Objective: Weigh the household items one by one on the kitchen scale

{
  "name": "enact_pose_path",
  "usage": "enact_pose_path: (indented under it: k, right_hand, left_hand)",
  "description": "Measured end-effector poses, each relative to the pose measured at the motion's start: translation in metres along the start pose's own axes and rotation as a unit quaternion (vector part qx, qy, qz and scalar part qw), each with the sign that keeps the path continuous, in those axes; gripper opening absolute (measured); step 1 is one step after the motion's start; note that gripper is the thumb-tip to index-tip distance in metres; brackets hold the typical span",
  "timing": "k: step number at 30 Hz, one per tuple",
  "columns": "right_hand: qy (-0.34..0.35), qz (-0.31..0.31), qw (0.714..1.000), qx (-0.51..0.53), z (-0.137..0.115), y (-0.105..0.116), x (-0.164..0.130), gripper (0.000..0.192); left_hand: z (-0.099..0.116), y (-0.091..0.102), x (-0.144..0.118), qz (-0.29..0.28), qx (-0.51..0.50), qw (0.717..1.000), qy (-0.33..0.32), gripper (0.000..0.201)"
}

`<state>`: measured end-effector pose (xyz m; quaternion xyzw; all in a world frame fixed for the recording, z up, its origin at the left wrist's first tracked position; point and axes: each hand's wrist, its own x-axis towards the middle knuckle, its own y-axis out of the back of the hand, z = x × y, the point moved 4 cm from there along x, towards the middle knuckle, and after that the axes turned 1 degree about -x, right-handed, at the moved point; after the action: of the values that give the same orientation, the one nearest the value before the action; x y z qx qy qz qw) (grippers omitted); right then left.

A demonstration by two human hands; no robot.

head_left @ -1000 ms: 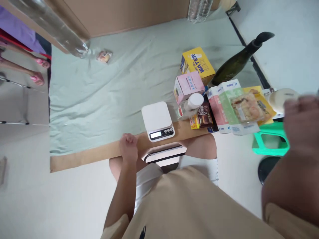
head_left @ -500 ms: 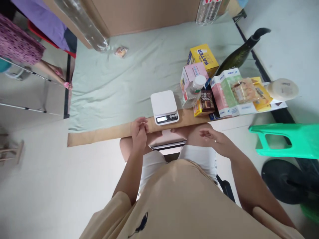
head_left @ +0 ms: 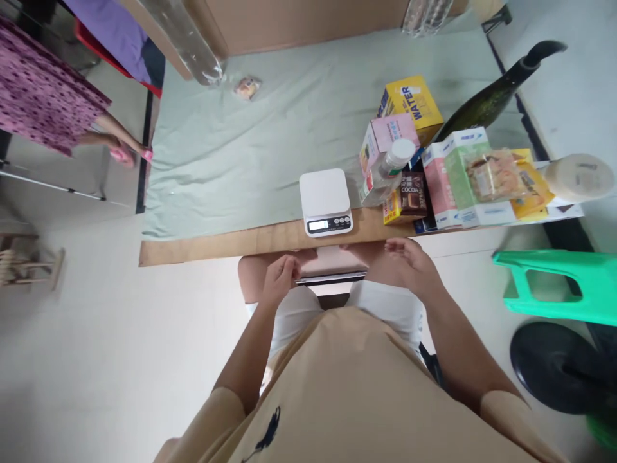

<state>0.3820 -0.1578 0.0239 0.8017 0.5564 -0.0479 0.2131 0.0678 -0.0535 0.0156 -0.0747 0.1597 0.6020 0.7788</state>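
Scale [head_left: 326,202] sits at the tabletop [head_left: 216,241] edge, long axis running away from us, display end toward us. Our left hand [head_left: 278,280] is loosely curled and our right hand [head_left: 412,263] slack-open, both empty over our lap. 0.5 seconds ago both hovered nearer the edge.
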Motion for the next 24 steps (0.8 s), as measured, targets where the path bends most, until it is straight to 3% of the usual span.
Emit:
enact_pose_path:
  k: [5,9,13,16,18,24]
  right_hand:
    - [0.068,0.066,0.995,0.023,-0.048,0.001,0.024,0.036]
    - [0.122,0.143,0.981,0.049,-0.071,0.002,0.047,0.036]
    - [0.160,0.149,0.974,0.066,-0.078,-0.003,0.072,0.051]
    - [0.171,0.111,0.976,0.079,-0.080,-0.009,0.087,0.059]
    - [0.171,0.083,0.978,0.086,-0.080,-0.012,0.094,0.062]
    - [0.159,0.072,0.980,0.092,-0.071,-0.016,0.107,0.069]
  left_hand:
    - [0.030,-0.039,0.038,-0.056,-0.003,0.998,-0.043,0.020]
    - [0.068,-0.078,0.074,-0.121,0.057,0.986,-0.102,0.034]
    - [0.095,-0.133,0.111,-0.167,0.163,0.951,-0.201,0.057]
    - [0.098,-0.170,0.132,-0.202,0.174,0.939,-0.216,0.078]
    - [0.096,-0.184,0.138,-0.202,0.151,0.944,-0.211,0.081]
    - [0.085,-0.192,0.116,-0.177,0.029,0.973,-0.144,0.070]
